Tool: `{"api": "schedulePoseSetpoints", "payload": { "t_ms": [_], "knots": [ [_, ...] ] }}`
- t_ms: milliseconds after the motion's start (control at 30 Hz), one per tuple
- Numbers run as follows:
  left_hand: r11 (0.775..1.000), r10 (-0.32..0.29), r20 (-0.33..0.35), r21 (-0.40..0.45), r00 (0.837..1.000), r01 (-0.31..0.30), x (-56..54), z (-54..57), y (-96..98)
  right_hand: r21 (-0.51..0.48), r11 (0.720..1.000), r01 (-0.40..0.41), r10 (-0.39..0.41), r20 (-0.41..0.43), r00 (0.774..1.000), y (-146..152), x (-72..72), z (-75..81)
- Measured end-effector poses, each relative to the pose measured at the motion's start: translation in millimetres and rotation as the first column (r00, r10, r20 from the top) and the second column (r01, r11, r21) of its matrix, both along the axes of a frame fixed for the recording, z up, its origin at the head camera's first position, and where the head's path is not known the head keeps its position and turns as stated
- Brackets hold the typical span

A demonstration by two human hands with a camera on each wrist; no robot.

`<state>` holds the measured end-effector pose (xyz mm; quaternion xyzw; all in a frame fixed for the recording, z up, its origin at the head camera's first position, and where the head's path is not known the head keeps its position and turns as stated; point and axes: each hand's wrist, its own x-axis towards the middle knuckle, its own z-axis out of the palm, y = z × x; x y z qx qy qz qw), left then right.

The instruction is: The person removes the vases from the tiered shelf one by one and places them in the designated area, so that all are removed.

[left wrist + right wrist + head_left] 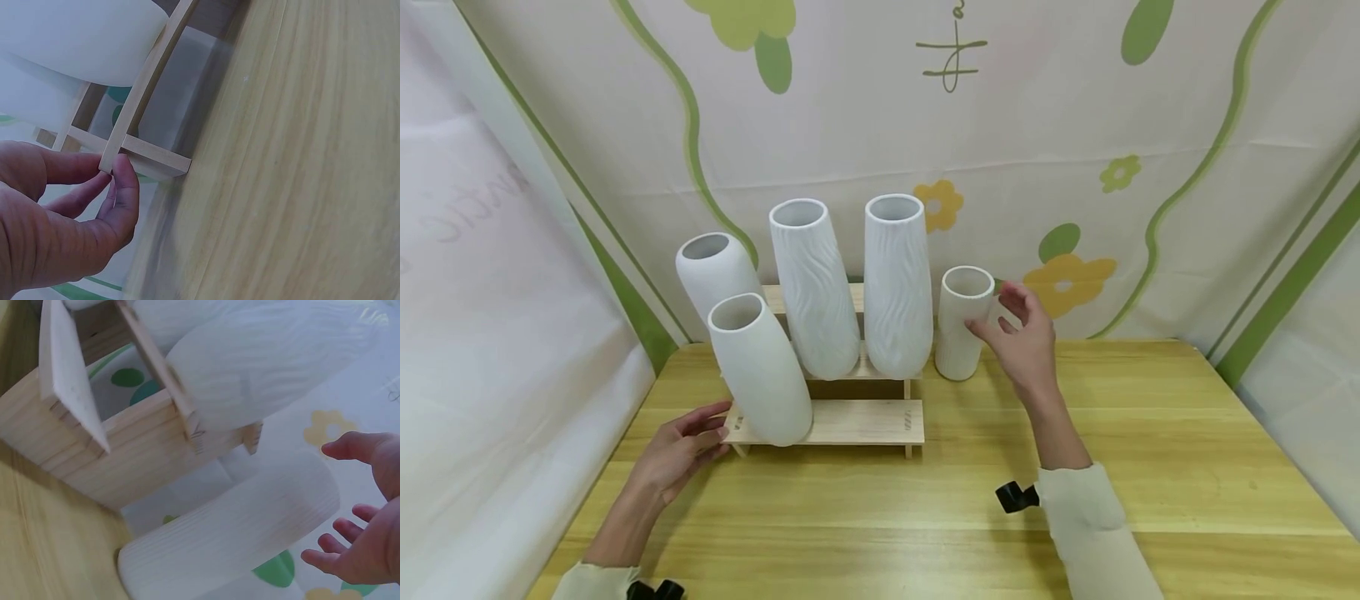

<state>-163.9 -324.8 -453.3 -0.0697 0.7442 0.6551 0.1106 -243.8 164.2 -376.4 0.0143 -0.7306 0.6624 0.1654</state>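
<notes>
Your left hand [679, 450] is pinching the left end of the near step of the wooden stand [861, 421], with the thumb and fingers at its corner. Your right hand [1024, 337] has its fingers spread and softly bent, just beside the top of the short white vase [957, 354]. You can't tell if the thumb touches it. That vase stands upright on the surface [865, 525], right of the stand and near the far edge. It has thin lines down its side.

The smooth vase [763, 375] stands at the left on the near step. Two tall wavy vases, the left one [816, 292] and the right one [898, 292], stand side by side on a higher step. The round-topped vase [718, 271] is farther left, and its bottom is hidden.

Now the writing. The near step has small dark marks [907, 418] at both ends, too tiny to read. High on the far flowery sheet [850, 125] is a small "a" over a loopy sign [953, 67] with two bars. The left sheet [512, 375] has pale letters [482, 208], too faint to read for sure.
</notes>
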Motion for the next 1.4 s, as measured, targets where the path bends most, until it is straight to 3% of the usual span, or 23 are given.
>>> {"api": "schedulePoseSetpoints", "payload": {
  "t_ms": [233,500,667,900,1400],
  "knots": [
    [1.000,-0.001,0.002,-0.004,1.000,0.001,0.5,-0.3,0.3,-0.025,0.999,-0.032,0.032,-0.013,0.999,-4,16.2,13.9],
    [1.000,-0.005,0.004,-0.001,1.000,0.005,0.5,0.2,0.5,-0.116,0.992,-0.053,0.039,-0.120,0.992,-18,49.3,42.9],
    [1.000,-0.002,0.010,0.003,1.000,0.002,0.5,0.5,0.4,-0.145,0.984,-0.106,0.082,-0.158,0.984,-31,65.6,55.0],
    [1.000,-0.006,0.002,0.006,1.000,0.006,0.7,1.6,1.5,-0.154,0.974,-0.169,0.135,-0.211,0.968,-47,77.1,59.5],
    [1.000,-0.005,0.003,0.018,1.000,0.005,-0.3,-0.2,-0.4,-0.122,0.961,-0.247,0.212,-0.246,0.946,-75,92.6,63.6]
  ]
}}
